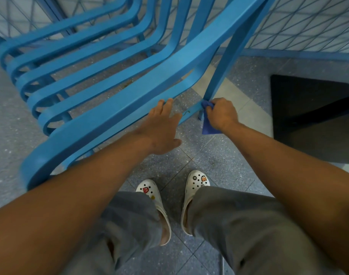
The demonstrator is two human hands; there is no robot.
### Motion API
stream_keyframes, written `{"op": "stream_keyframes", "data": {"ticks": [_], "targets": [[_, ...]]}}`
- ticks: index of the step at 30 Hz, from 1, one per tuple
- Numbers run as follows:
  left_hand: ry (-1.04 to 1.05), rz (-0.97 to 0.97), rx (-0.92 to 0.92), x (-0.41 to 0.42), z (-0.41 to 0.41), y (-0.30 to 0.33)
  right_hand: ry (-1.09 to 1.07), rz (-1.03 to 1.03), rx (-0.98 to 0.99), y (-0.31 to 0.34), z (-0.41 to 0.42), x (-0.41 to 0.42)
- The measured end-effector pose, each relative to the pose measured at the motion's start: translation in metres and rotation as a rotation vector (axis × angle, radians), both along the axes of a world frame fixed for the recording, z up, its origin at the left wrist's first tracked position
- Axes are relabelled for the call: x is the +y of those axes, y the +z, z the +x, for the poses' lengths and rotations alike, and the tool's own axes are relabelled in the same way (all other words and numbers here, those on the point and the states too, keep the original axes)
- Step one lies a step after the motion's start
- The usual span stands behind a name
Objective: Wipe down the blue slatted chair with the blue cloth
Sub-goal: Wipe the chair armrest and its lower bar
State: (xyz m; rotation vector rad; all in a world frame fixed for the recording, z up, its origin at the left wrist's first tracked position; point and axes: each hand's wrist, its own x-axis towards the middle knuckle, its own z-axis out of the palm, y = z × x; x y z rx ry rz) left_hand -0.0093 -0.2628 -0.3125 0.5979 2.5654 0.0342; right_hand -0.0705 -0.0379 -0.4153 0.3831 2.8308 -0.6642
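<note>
Blue cloth [208,124] bunched in right hand [221,114] fingers against chair [102,76] leg (left hand [161,130] splayed).

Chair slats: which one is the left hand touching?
The nearest, outermost slat of the chair, the wide one closest to the person. The left hand rests on it with straight fingers; the other slats lie beyond, untouched.

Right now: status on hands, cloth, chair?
Right hand grips crumpled blue cloth against low rail of blue slatted chair. Left hand open, fingers resting on slat. Nothing in the way.
</note>
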Motion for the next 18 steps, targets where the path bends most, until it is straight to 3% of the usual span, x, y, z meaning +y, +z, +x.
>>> {"op": "stream_keyframes", "data": {"ticks": [6, 9, 14, 18], "targets": [[0.034, 0.013, 0.000, 0.004, -0.001, -0.003, 0.183, -0.059, 0.102, -0.005, 0.019, -0.020], [0.026, 0.025, 0.006, -0.001, -0.001, -0.006, 0.329, -0.046, 0.057, -0.002, 0.019, -0.019], [0.026, -0.033, 0.065, -0.011, 0.003, -0.011, 0.197, 0.032, 0.012, -0.001, 0.003, -0.009], [0.038, -0.070, 0.051, -0.014, 0.010, -0.006, 0.332, 0.119, 0.062, -0.011, 0.022, -0.024]]}}
